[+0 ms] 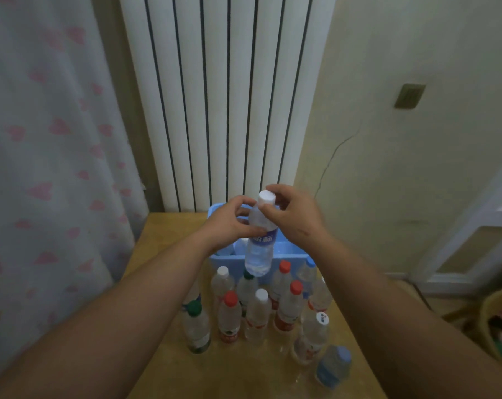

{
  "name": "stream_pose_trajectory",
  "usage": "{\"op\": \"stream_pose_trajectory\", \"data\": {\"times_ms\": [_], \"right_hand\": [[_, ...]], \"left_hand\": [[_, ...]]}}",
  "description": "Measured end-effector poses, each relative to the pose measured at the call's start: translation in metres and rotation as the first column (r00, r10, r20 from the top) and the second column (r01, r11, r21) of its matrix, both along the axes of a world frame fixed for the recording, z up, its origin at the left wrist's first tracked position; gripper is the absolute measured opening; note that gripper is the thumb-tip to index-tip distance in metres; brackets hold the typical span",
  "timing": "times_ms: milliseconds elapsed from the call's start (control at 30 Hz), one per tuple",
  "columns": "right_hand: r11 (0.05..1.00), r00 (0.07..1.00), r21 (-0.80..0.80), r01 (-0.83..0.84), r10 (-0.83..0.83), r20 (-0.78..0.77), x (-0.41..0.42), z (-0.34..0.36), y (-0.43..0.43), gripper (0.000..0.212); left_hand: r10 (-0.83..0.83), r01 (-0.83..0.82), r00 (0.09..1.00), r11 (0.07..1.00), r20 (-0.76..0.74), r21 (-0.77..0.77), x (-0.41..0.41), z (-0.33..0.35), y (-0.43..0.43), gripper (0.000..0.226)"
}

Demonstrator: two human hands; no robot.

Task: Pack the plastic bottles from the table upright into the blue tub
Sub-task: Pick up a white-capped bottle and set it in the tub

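Observation:
A clear bottle with a white cap and a purple label (pixel 260 249) hangs nearly upright in the air over the near wall of the blue tub (pixel 287 256). My left hand (pixel 229 223) grips its upper body from the left. My right hand (pixel 290 214) pinches its neck just under the cap. At least one white-capped bottle (pixel 241 244) stands inside the tub, partly hidden by my left hand. Several upright bottles with red, white, green and blue caps (pixel 258 315) stand on the table in front of the tub.
The wooden table (pixel 163 226) stands against a white ribbed radiator (pixel 224 96), with a heart-patterned curtain (pixel 48 154) to the left. A blue-labelled bottle (pixel 333 365) stands near the table's right edge. A woven basket (pixel 500 326) sits on the floor at right.

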State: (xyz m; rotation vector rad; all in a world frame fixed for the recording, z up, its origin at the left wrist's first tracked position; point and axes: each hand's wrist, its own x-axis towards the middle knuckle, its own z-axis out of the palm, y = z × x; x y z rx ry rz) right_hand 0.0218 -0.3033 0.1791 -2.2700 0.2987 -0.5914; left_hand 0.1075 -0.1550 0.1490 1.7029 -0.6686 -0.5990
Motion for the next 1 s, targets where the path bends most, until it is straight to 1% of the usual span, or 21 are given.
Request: {"op": "stream_pose_trajectory", "data": {"times_ms": [100,233,367,533,633,733,833,1000], "right_hand": [[0.999,0.999,0.0,0.035,-0.035,0.025,0.006,-0.004,-0.002,0.041],[0.998,0.998,-0.005,0.061,-0.061,0.026,0.018,-0.011,-0.014,0.042],[0.999,0.999,-0.007,0.052,-0.052,0.011,0.039,-0.014,-0.036,0.041],[1.0,0.999,-0.001,0.004,-0.004,-0.051,0.07,-0.028,-0.075,0.038],[0.999,0.993,0.008,-0.038,0.039,-0.113,0.088,-0.043,-0.097,0.038],[0.997,0.984,0.017,-0.071,0.073,-0.16,0.104,-0.066,-0.113,0.035],[0.994,0.969,0.044,-0.095,0.102,-0.223,0.119,-0.091,-0.123,0.033],[0.992,0.932,0.04,-0.123,0.129,-0.338,0.132,-0.12,-0.133,0.027]], "left_hand": [[0.021,-0.023,0.997,0.999,0.072,0.025,0.01,-0.003,-0.009,0.059],[0.048,-0.052,0.991,0.998,0.123,0.032,0.023,-0.009,-0.028,0.058],[0.077,-0.082,0.99,0.996,0.12,0.041,0.042,-0.016,-0.051,0.06],[0.104,-0.111,0.989,0.992,0.11,0.058,0.066,-0.033,-0.087,0.062],[0.113,-0.125,0.988,0.985,0.109,0.115,0.082,-0.051,-0.107,0.068],[0.123,-0.157,0.978,0.965,0.17,0.209,0.094,-0.072,-0.121,0.071],[0.113,-0.187,0.966,0.927,0.234,0.324,0.103,-0.09,-0.128,0.074],[0.04,-0.178,0.961,0.847,0.274,0.501,0.118,-0.116,-0.135,0.067]]}}
